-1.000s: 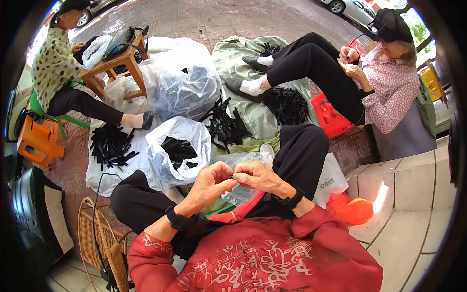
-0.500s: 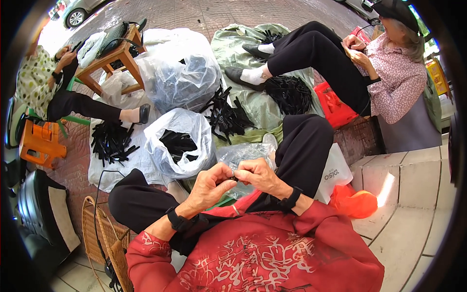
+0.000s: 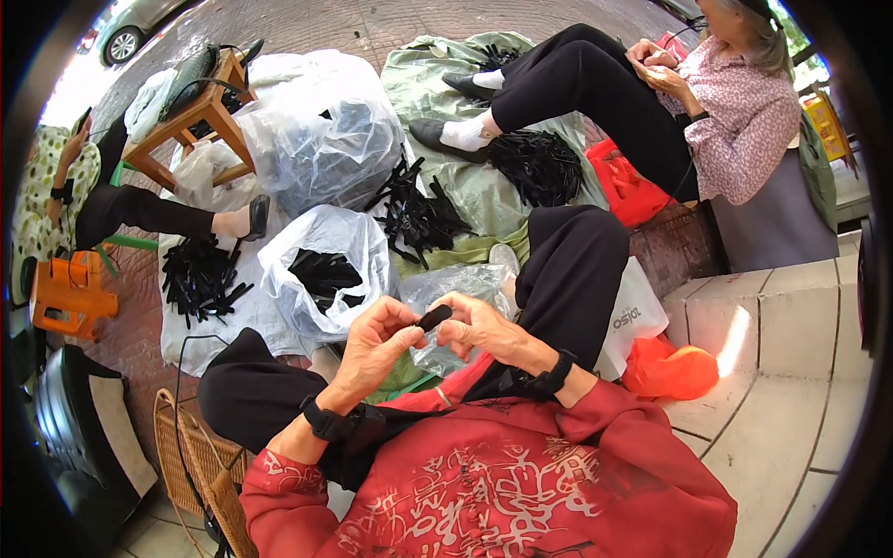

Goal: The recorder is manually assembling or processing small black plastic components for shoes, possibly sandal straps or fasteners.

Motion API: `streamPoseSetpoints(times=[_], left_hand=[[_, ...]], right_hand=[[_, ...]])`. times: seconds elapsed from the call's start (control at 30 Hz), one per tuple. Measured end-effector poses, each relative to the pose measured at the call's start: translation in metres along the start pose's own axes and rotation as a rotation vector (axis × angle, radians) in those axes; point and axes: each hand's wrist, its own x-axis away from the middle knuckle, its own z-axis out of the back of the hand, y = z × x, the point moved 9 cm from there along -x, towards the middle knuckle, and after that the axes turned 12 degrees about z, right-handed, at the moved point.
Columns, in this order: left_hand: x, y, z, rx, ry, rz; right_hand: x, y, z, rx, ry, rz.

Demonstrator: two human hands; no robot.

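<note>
Over my lap, a small black strip-like piece [image 3: 435, 317] is held between my two hands. My left hand [image 3: 376, 346] pinches its left end between thumb and fingers. Against its right end press the thumb and fingers of my right hand [image 3: 486, 333]. The piece is short and dark, with a rounded end; its exact kind is too small to make out. Just beyond my hands stands a white plastic bag [image 3: 279, 265] with similar black pieces [image 3: 326, 276] inside. A clear plastic bag [image 3: 456, 286] lies crumpled beneath my right hand.
Piles of black strips lie at left [image 3: 200, 284], centre [image 3: 419, 216] and far right [image 3: 538, 167] on sheets. A large filled bag [image 3: 326, 153] stands behind. Co-workers sit at right [image 3: 744, 121] and left [image 3: 56, 177]. A wicker basket [image 3: 177, 446] and an orange stool [image 3: 73, 293] stand at left.
My hands have drawn slightly apart and tilted, so the black piece now shows between them. The view has shifted a little. The left co-worker's hand has moved toward the picture's edge.
</note>
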Motion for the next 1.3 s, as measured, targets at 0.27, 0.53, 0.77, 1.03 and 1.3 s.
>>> streamPoseSetpoints(times=[0.27, 0.53, 0.77, 1.03, 1.3], left_hand=[[-0.003, -0.017, -0.003, -0.086, -0.029, 0.178], [0.013, -0.023, -0.018, -0.243, -0.166, 0.362], [0.032, -0.016, -0.021, -0.321, -0.266, 0.295], [0.037, -0.021, -0.017, -0.267, -0.345, 0.324], [0.039, -0.016, -0.023, -0.255, -0.401, 0.349]], right_hand=[[-0.003, -0.004, -0.010, -0.069, 0.030, 0.112], [0.018, -0.030, -0.009, 0.336, 0.141, 0.252], [0.029, -0.041, -0.031, 0.456, 0.109, 0.347], [0.033, -0.050, -0.043, 0.473, 0.048, 0.334], [0.026, -0.033, -0.041, 0.202, 0.014, 0.201]])
